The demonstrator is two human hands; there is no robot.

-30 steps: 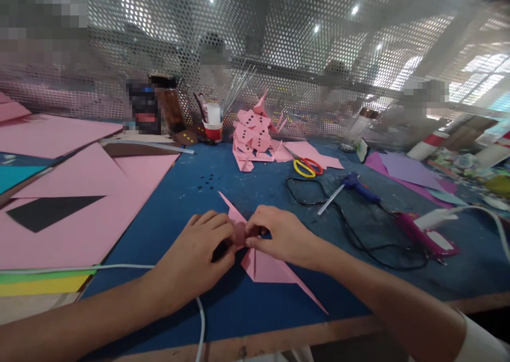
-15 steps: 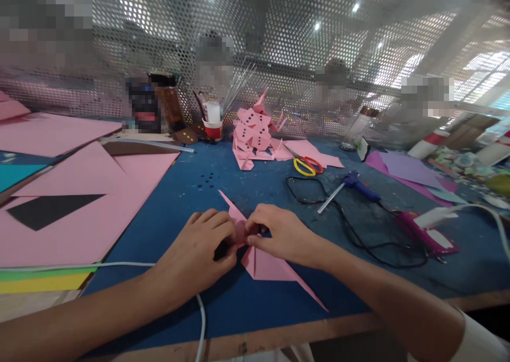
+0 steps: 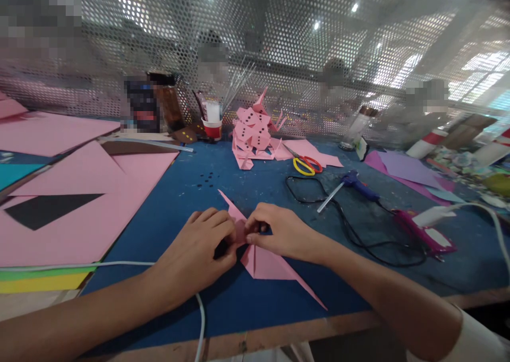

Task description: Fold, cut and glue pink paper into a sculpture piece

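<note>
A folded pink paper figure (image 3: 273, 266) with long pointed ends lies on the blue tabletop (image 3: 159, 319). My left hand (image 3: 209, 245) pinches its middle from the left, fingers curled. From the right, my right hand (image 3: 279, 232) is closed on the same paper, thumb and fingertips together. The two hands almost meet over the figure and hide its centre. Several small black paper dots (image 3: 206, 179) lie beyond my left hand. Farther back sits a cluster of folded pink paper pieces (image 3: 255, 131) with black dots on them.
Scissors (image 3: 305, 165), a blue glue gun (image 3: 358, 185) and its black cable lie at the right, with a magenta power strip (image 3: 426, 234). Pink paper sheets (image 3: 79, 240) and a black piece (image 3: 51, 209) cover the left. A red-and-white cup (image 3: 212, 128) stands behind.
Both hands stay at the folded pink paper with barely any movement. The whole view has shifted very slightly.
</note>
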